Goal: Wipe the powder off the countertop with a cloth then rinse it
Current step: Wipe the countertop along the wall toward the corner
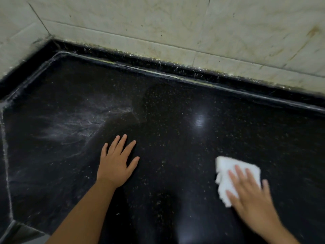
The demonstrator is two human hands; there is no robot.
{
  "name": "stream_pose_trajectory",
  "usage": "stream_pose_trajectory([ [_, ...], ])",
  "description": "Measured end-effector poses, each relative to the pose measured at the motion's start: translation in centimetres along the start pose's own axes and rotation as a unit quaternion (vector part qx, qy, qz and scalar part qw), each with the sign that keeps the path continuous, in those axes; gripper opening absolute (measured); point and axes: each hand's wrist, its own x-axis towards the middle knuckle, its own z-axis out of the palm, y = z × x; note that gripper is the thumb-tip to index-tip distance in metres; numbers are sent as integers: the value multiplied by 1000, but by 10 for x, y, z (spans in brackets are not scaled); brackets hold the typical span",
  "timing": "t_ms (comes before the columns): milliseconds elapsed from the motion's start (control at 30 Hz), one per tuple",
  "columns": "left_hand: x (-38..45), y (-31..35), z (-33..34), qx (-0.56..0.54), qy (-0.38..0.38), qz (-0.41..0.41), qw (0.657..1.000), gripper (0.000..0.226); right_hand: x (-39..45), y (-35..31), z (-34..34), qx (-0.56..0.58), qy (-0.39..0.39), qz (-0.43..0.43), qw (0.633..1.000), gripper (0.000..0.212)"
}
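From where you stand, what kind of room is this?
Probably a kitchen or a similar work area: a dark speckled stone countertop with a raised rim runs into a corner of stained pale wall tiles, and white powder is smeared across it.

The right hand (pixel 249 196) is motion-blurred and hides part of the white cloth (pixel 226 175); both forearms leave the bottom edge.

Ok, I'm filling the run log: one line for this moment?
right hand presses cloth | left hand flat on countertop | powder remains left
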Motion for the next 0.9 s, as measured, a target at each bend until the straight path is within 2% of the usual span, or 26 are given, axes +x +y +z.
stream_pose_trajectory([
  [67, 0, 1, -2, 0, -12, -2, 1000, 84, 28, 11, -19, 4, -9, 109, 994, 60],
  [133, -1, 2, -4, 1, -16, 0, 1000, 85, 66, 10, -34, 55, -18, 207, 977, 56],
  [267, -2, 2, -4, 3, -22, 5, 1000, 88, 146, -26, -51, 96, -5, 275, 956, 56],
  [367, -1, 1, -3, -5, -22, 10, 1000, 88, 182, -76, -52, 83, -22, 225, 971, 56],
  [467, 1, -1, -9, -26, -47, 19, 998, 90, 191, -135, -44, 57, -35, 115, 991, 55],
  [567, 2, -13, -25, -87, -46, 9, 995, 68, 176, -185, -31, 23, -53, 11, 998, 55],
  [633, -4, -31, -36, -93, -7, 11, 996, 53, 152, -206, -23, 1, -66, -43, 997, 56],
  [733, -31, -71, -45, -95, 31, -10, 995, 46, 93, -222, -7, -35, -57, -127, 990, 76],
  [800, -52, -101, -48, -78, 44, -19, 996, 42, 48, -222, 12, -45, -38, -144, 988, 65],
  [900, -81, -142, -51, -38, 15, -46, 998, 53, -12, -203, 27, -61, -62, -141, 986, 52],
])
